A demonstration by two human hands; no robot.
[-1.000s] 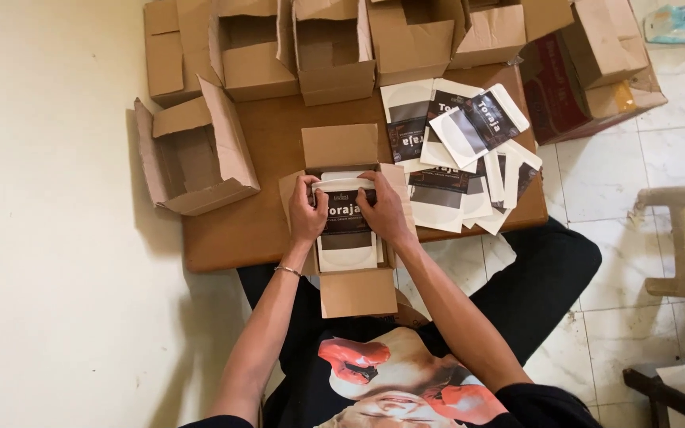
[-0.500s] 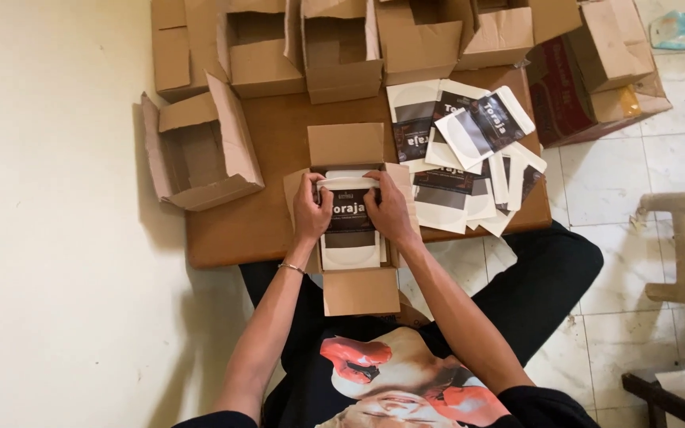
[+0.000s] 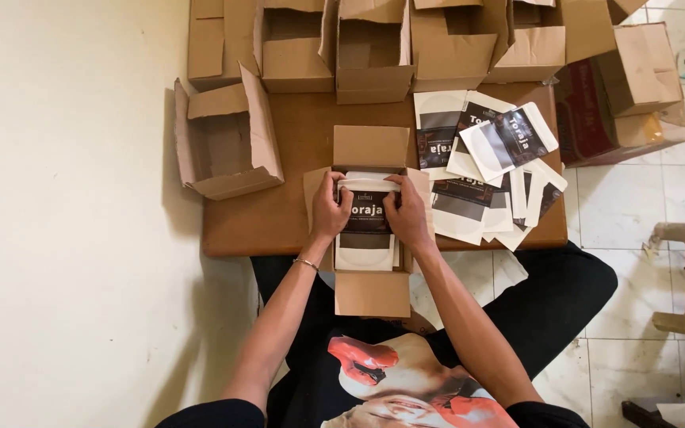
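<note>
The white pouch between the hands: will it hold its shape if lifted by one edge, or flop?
The pouch looks flat and thin, so it would probably bend when held by one edge. It seems light, since the left hand and right hand hold it by the sides only. Its surface may be slippery.

On your desk (image 3: 295,214) the open box (image 3: 372,230) sits central, a pouch (image 3: 365,226) in it; loose pouches (image 3: 489,170) at three o'clock, empty boxes (image 3: 366,47) at twelve.

A white pouch (image 3: 365,226) with a dark label lies flat inside an open cardboard box (image 3: 372,292) at the table's near edge.
</note>
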